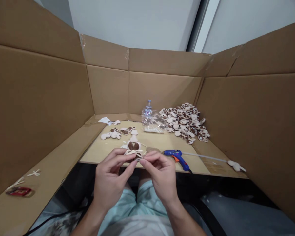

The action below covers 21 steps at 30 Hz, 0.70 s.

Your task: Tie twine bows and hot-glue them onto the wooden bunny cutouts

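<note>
In front of my chest a small brown-and-white plush piece with two rounded ears and a cream cord bow is held up. My left hand grips its left side and lower edge between thumb and fingers. Thumb and forefinger of my right hand are pinched together at its lower right, beside the bow's end. What lies between those right fingertips is too small and covered to make out. Just beyond the right hand rests a blue glue gun with an orange trigger and a glue stick at its back.
A large heap of plush pieces lies at the back right, beside a clear plastic bottle and bag. Several pieces sit at the left. Cardboard walls enclose the board. A red cutter lies far left.
</note>
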Each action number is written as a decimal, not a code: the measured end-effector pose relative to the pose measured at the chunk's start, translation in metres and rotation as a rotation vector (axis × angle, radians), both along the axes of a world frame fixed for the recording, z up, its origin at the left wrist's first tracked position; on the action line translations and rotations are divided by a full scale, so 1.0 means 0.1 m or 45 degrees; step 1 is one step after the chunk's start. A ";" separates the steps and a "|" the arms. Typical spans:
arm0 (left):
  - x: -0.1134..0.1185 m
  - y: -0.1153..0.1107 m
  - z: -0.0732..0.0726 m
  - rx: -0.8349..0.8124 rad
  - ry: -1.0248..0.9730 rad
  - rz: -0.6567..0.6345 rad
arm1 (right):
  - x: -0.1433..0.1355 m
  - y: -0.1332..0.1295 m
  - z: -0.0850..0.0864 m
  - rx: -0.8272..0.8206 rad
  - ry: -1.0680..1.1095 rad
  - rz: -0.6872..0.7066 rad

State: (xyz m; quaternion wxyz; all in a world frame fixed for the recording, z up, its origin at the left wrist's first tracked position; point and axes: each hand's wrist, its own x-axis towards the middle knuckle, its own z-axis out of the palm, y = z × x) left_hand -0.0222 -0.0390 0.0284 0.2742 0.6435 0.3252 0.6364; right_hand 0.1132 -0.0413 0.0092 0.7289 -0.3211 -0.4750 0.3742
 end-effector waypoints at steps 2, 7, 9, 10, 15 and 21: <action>0.00 0.01 0.00 -0.021 -0.008 -0.031 | 0.01 0.02 -0.03 -0.049 0.053 0.061; -0.02 0.06 -0.05 -0.099 -0.039 -0.188 | 0.02 0.06 -0.09 -0.119 0.208 0.223; -0.02 0.08 -0.08 -0.142 -0.067 -0.223 | 0.02 0.06 -0.09 -0.157 0.256 0.265; -0.02 0.09 -0.09 -0.169 -0.083 -0.232 | 0.02 0.07 -0.09 -0.171 0.272 0.290; -0.01 0.15 -0.13 -0.305 -0.150 -0.252 | 0.09 0.07 -0.10 -0.133 0.230 0.368; -0.01 0.19 -0.14 -0.381 -0.106 -0.296 | 0.28 0.06 -0.10 0.021 -0.177 0.196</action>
